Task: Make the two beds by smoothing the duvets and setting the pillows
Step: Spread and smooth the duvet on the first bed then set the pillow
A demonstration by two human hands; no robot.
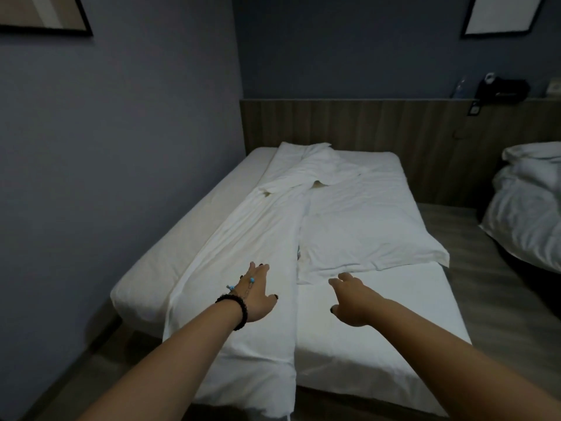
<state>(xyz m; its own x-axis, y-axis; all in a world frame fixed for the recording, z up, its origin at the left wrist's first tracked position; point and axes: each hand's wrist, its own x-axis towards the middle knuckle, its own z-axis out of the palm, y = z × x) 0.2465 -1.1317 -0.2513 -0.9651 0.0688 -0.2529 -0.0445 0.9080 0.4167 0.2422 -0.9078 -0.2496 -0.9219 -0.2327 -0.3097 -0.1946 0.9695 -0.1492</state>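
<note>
A white bed [142, 278] stands against the left wall, seen from its foot. A white duvet [243, 244] lies folded in a long strip down the bed's middle and hangs over the foot end. A white pillow [364, 235] lies on the mattress to the right of the strip. My left hand [258, 296], with a dark bead bracelet, reaches over the duvet strip with fingers straight. My right hand [349, 299] hovers just short of the pillow's near edge, fingers loosely bent, holding nothing. A second bed [528, 214] with rumpled white bedding shows at the right edge.
A wooden headboard panel [394, 126] runs along the far wall. On its ledge sit a dark bag [501, 89] and a bottle [460, 86]. Wood floor [485, 268] separates the two beds. Framed pictures [42, 13] hang on the walls.
</note>
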